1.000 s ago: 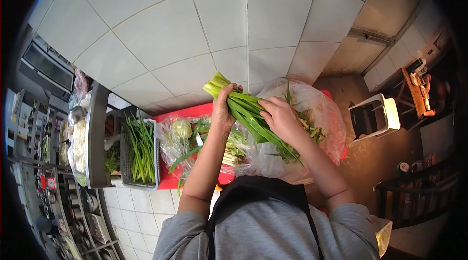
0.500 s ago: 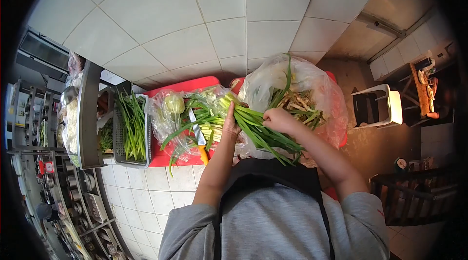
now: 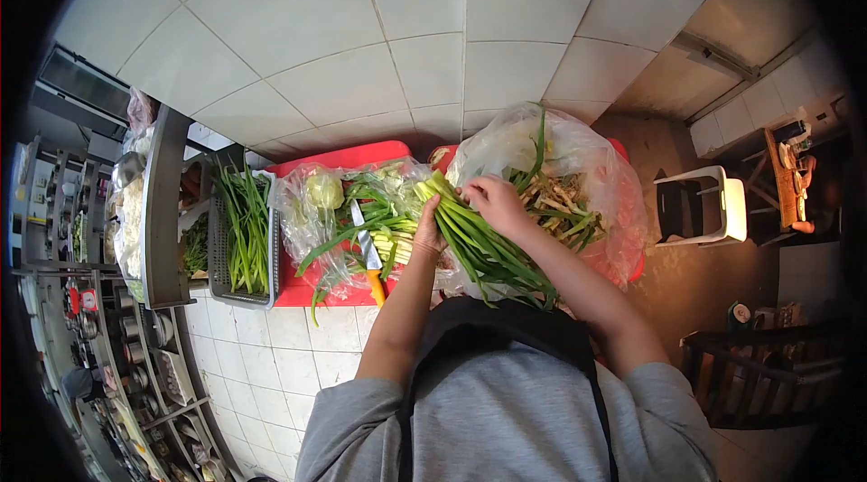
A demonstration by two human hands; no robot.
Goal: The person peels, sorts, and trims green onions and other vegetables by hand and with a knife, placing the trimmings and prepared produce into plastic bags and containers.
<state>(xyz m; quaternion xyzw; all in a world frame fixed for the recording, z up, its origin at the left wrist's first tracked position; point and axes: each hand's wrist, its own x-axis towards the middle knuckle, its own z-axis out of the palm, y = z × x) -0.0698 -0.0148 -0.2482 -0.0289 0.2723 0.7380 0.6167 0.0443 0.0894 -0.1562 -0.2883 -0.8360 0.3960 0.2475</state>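
A bunch of long green stalks (image 3: 483,247) is in my left hand (image 3: 428,227), which is wrapped round it near the pale ends. My right hand (image 3: 495,200) touches the top of the bunch near those ends, its fingers bent together; what they pinch, if anything, is too small to tell. Left of the bunch, a knife (image 3: 368,249) with an orange handle lies among greens and clear plastic, close to a pale round vegetable (image 3: 323,191). To the right, a clear plastic bag (image 3: 623,211) stands open around root ends and leaf scraps (image 3: 562,202).
Red surface (image 3: 361,155) under the vegetables, against a tiled wall (image 3: 289,30). A grey basket (image 3: 275,247) of green stalks stands at the left beside a metal shelf (image 3: 163,211). A white chair (image 3: 733,206) and a dark railing (image 3: 768,365) are at the right.
The bunch has come down from near the wall to the plastic by my body. My right hand has slid up from the leaves toward the pale ends. The view has shifted, showing the knife.
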